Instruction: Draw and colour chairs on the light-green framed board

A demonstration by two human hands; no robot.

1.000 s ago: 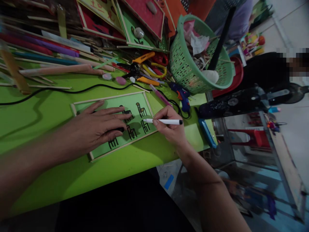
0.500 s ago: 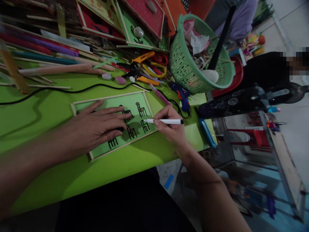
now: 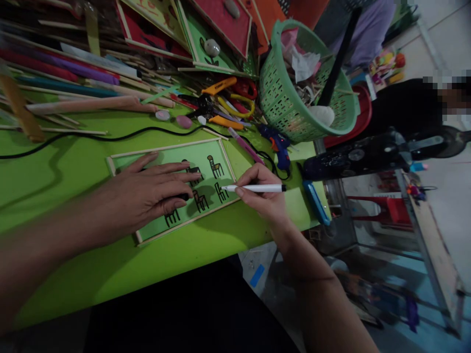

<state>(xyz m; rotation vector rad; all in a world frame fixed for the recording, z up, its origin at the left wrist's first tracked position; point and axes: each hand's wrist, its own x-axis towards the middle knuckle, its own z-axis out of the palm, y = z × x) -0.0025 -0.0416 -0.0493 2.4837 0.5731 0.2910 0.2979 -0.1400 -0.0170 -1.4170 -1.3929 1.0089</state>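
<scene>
A green board (image 3: pixel 154 233) framed with thin wooden sticks lies on the table, with several small chairs drawn on it in dark lines. My left hand (image 3: pixel 154 189) rests flat across its left part, fingers stretched out, and hides some of the drawings. Something small and black (image 3: pixel 183 196) shows by the left thumb; whether it is held I cannot tell. At the board's right end, my right hand (image 3: pixel 263 191) pinches a white marker pen (image 3: pixel 257 188) with a black end. The pen's tip points left, at the lower right chair drawing (image 3: pixel 222 192).
A black cable (image 3: pixel 147 130) runs behind the board. Pliers (image 3: pixel 206 105), a blue glue gun (image 3: pixel 279 144) and a green basket (image 3: pixel 279 93) of scraps stand beyond. Sticks and framed boards (image 3: pixel 221 29) are heaped at the back. Another person (image 3: pixel 408 108) is at the right.
The pen and my right hand have shifted slightly right and down, the tip now lower on the chair drawing. My left hand and the board stay where they were.
</scene>
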